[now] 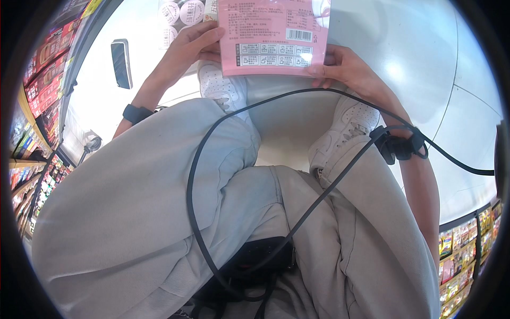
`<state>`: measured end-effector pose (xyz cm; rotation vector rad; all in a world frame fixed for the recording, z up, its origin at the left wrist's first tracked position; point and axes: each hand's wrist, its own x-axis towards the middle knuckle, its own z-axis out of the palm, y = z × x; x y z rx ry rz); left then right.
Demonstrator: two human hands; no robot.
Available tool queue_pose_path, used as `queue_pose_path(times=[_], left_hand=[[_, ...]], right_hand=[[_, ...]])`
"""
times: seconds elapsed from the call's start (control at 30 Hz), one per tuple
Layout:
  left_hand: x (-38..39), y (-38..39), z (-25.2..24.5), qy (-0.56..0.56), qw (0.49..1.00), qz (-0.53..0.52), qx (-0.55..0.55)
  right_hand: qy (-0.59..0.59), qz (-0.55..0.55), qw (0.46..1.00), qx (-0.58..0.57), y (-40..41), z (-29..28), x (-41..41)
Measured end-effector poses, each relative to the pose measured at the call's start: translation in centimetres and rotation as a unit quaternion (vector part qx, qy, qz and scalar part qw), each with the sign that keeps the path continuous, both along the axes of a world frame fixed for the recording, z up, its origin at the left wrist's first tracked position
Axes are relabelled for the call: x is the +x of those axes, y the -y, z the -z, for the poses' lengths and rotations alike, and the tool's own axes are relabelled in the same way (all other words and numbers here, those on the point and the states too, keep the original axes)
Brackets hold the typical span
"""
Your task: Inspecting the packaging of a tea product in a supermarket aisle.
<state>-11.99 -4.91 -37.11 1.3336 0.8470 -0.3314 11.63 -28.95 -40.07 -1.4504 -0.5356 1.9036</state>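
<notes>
A flat pink packet [271, 36] with printed text, a barcode and small pictograms faces me at the top middle. My left hand [201, 42] grips its left edge, thumb on the front. My right hand [338, 67] pinches the lower right corner, with fingertips showing beneath the bottom edge. The packet's top runs out of view. Behind its left side, partly hidden by the packet and my left hand, lies a clear pack of round white-lidded containers [191, 12]. Both wrists wear black straps, the right one with a black device [394, 145].
A smartphone [121, 63] lies on the pale tiled floor [422, 60] at the left. White shoes [223, 87] stand below the packet. A black cable [195, 159] loops across my legs. Stocked shelves [48, 79] line the far left; more shelves [458, 255] stand at the lower right.
</notes>
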Motion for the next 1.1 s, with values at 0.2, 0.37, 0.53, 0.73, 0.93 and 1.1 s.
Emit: queue_pose_path(times=[0.2,0.37,0.53,0.73,0.93,1.1], left_hand=[[-0.10,-0.23,0.05,-0.001,1.000,0.011,-0.004],[0.07,0.02,-0.06,0.000,1.000,-0.006,-0.010],[0.07,-0.02,-0.17,0.000,1.000,-0.001,-0.004],[0.10,-0.03,-0.04,0.001,1.000,0.001,-0.003],[-0.03,0.00,0.09,-0.003,1.000,-0.001,0.005],[-0.36,-0.36,0.25,-0.007,1.000,0.020,-0.001]], right_hand=[[-0.003,-0.002,1.000,-0.004,-0.11,-0.15,0.02],[-0.006,0.001,1.000,-0.007,-0.12,-0.31,0.03],[-0.003,0.001,1.000,-0.010,-0.17,-0.28,0.02],[-0.003,-0.001,1.000,-0.005,-0.11,-0.42,0.11],[0.002,-0.002,1.000,-0.008,-0.15,-0.48,0.04],[-0.007,0.001,1.000,-0.011,-0.23,-0.39,-0.06]])
